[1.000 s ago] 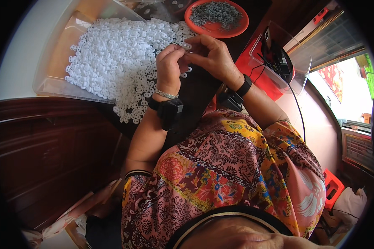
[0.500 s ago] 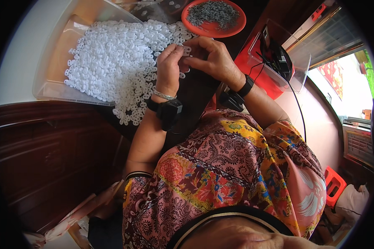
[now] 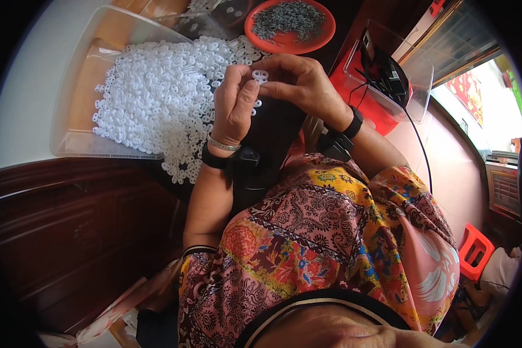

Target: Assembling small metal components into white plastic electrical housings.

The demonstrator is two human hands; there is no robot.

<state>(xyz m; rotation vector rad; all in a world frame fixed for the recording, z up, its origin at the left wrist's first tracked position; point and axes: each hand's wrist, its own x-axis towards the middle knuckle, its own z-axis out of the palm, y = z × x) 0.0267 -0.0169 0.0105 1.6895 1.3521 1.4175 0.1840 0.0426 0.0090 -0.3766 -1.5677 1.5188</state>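
Between my two hands is a small white two-holed plastic piece [image 3: 260,76], its holes facing up. My left hand [image 3: 233,110] is closed, thumb and fingertips pressed at the piece's left edge. From the other side, the curled index finger and thumb of my right hand [image 3: 307,84] pinch in around it. Whether a second small part sits in the fingertips is hidden. Close by on the left lies a big heap of similar white two-holed pieces [image 3: 156,87], spilling from a clear plastic bin [image 3: 107,152] onto the dark surface.
Beyond my hands stands a red-orange plate [image 3: 328,36] of small grey parts [image 3: 287,20]. To the right, a clear box [image 3: 426,87] holds a black device [image 3: 388,81] with a trailing cable. A red stool [image 3: 475,253] is at the lower right.
The white piece shows more plainly now between my fingertips, its two holes visible. My left thumb has shifted beside it. The whole view has tilted slightly.
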